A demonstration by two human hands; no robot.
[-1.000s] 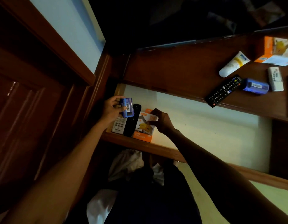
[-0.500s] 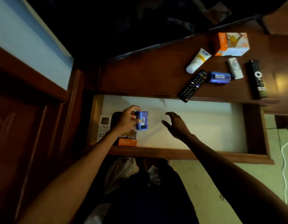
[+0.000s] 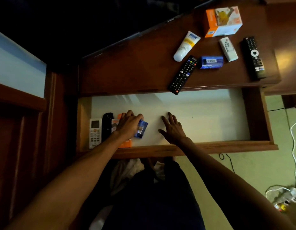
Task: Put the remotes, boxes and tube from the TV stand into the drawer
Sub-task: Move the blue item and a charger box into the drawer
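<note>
Nearest the person, the open drawer (image 3: 253, 113) already held part of the load, lined up at its left end: a white remote (image 3: 95, 132) against the left wall, a black remote (image 3: 107, 126) just beside it, and an orange box (image 3: 125, 143) next, mostly hidden under the left hand (image 3: 128, 126). That hand was low in the drawer with its fingers (image 3: 139, 116) curled around a small blue box (image 3: 141, 128), which sat tilted just to the right of the orange box; whether it had touched the drawer floor could not be told. The right hand (image 3: 173, 129) hovered over the bare middle of the drawer with its fingers (image 3: 170, 115) spread and holding nothing. Most of the drawer to the right was unfilled. Farther off, on the desk (image 3: 127, 72) above the drawer, six things were left: a long black remote (image 3: 183, 74) whose end overhung the front edge, a second blue box (image 3: 211, 61) touching it, a white tube (image 3: 186, 46) lying on its side behind them, a small white remote (image 3: 228, 49), a larger black remote (image 3: 254, 57) at the right, and an orange and white box (image 3: 224, 21) at the back. By that count the job looked a little under halfway done, with four things in or entering the drawer, and the empty right hand seemed the likelier one to fetch next from the desk.
</note>
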